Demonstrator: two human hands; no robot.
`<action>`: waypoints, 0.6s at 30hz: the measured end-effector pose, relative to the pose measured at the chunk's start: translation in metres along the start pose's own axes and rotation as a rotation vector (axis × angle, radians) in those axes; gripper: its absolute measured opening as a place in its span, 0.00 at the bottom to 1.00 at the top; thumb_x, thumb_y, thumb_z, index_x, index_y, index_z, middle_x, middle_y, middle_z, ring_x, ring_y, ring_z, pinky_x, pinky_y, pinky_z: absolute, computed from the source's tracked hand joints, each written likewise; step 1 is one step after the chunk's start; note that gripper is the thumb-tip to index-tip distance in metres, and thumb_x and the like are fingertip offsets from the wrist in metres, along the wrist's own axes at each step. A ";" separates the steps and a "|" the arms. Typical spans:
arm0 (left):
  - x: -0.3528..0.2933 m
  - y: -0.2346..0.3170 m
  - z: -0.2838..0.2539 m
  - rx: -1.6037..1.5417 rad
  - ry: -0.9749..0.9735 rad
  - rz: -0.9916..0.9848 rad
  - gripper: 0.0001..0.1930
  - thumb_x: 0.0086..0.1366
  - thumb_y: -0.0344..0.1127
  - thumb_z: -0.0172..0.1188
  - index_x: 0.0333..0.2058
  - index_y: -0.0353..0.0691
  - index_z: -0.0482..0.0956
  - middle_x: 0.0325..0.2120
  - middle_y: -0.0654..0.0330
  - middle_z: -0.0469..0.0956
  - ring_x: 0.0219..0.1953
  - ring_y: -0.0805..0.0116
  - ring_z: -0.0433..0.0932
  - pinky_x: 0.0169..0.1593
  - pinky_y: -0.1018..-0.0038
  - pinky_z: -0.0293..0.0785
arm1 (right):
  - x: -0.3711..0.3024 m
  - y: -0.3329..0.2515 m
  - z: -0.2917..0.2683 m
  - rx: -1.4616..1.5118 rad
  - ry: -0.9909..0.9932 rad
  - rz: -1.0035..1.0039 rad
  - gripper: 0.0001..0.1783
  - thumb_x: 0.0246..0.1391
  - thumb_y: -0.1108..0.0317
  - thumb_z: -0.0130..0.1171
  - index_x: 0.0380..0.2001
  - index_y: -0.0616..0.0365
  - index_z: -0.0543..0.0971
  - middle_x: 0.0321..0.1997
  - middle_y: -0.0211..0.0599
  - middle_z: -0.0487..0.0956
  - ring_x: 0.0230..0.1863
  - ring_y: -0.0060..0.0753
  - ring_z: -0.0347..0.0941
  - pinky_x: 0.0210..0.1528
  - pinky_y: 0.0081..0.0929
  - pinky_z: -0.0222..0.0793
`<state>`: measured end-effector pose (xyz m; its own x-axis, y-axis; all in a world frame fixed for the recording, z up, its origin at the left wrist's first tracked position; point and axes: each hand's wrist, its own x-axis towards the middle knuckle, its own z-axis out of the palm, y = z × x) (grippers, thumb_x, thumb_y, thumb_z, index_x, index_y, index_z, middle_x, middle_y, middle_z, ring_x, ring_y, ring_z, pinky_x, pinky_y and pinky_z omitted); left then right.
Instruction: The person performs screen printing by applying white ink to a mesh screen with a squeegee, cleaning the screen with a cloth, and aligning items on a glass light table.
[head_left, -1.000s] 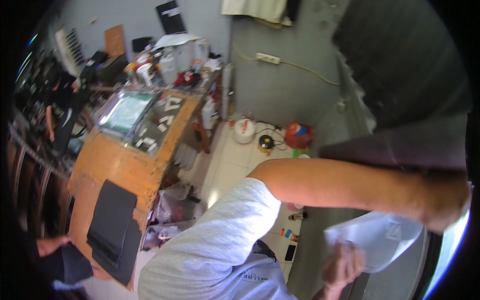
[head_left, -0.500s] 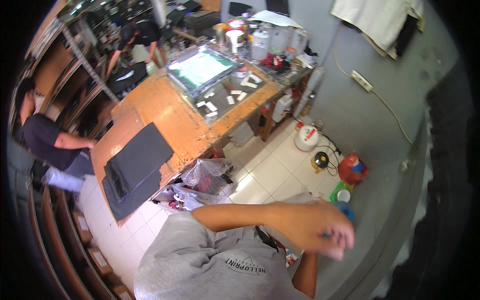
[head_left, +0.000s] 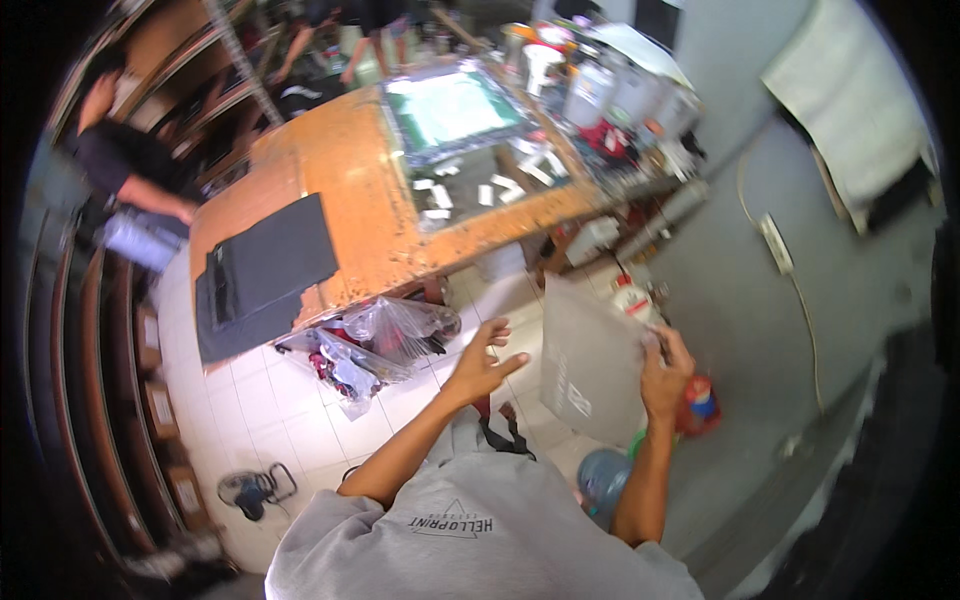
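Note:
My right hand (head_left: pixel 665 372) grips a thin, flat grey sheet (head_left: pixel 592 345) by its right edge, thumb and fingers pinched together. White print shows on the sheet's lower left part. I cannot tell whether it is a single layer or a flat bag. To the left of the sheet, my left hand (head_left: pixel 482 366) is open in the air, fingers and thumb apart, not touching it. Beyond my hands stands a wooden worktable (head_left: pixel 350 235). Dark flat pieces (head_left: pixel 268 262) lie on its near left part, and a framed printing screen (head_left: pixel 455 108) rests on its far part.
Plastic bags (head_left: pixel 385 335) bulge under the table's near edge. Bottles and tubs (head_left: pixel 590 92) crowd its far right corner. A blue water jug (head_left: pixel 603 478) stands by my right arm and a fan (head_left: pixel 255 492) on the floor at left. A person in dark clothes (head_left: pixel 135 165) is beyond the table's left edge.
My hands were crossed together at the right; now they are apart, the left one opened before me. The grey sheet now shows in my right hand. My view has shifted too.

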<state>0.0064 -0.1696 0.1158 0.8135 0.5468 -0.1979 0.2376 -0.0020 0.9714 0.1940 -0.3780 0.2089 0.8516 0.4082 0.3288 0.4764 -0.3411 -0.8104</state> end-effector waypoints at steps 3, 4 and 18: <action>0.055 0.002 0.020 0.153 0.225 0.208 0.52 0.54 0.43 0.77 0.70 0.38 0.52 0.67 0.47 0.60 0.67 0.58 0.63 0.64 0.59 0.67 | 0.036 -0.006 -0.003 -0.031 -0.137 -0.109 0.09 0.52 0.80 0.63 0.38 0.65 0.83 0.34 0.41 0.84 0.36 0.35 0.81 0.44 0.29 0.74; 0.070 0.009 0.019 0.060 0.202 0.196 0.50 0.55 0.43 0.76 0.69 0.37 0.54 0.65 0.47 0.63 0.66 0.58 0.65 0.64 0.60 0.68 | 0.047 -0.007 0.002 0.008 -0.148 -0.112 0.08 0.51 0.80 0.64 0.37 0.65 0.83 0.34 0.41 0.84 0.36 0.36 0.81 0.43 0.29 0.74; 0.176 0.112 -0.090 -0.137 0.265 0.439 0.05 0.65 0.29 0.67 0.37 0.36 0.81 0.32 0.63 0.84 0.35 0.72 0.83 0.43 0.74 0.78 | 0.207 -0.012 0.102 -0.233 -0.154 -0.282 0.36 0.43 0.78 0.70 0.60 0.63 0.74 0.56 0.47 0.79 0.59 0.48 0.74 0.67 0.37 0.60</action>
<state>0.1283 0.0018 0.2019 0.6546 0.7121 0.2539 -0.1812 -0.1783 0.9671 0.3420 -0.2029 0.2375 0.6456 0.6297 0.4320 0.7391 -0.3730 -0.5608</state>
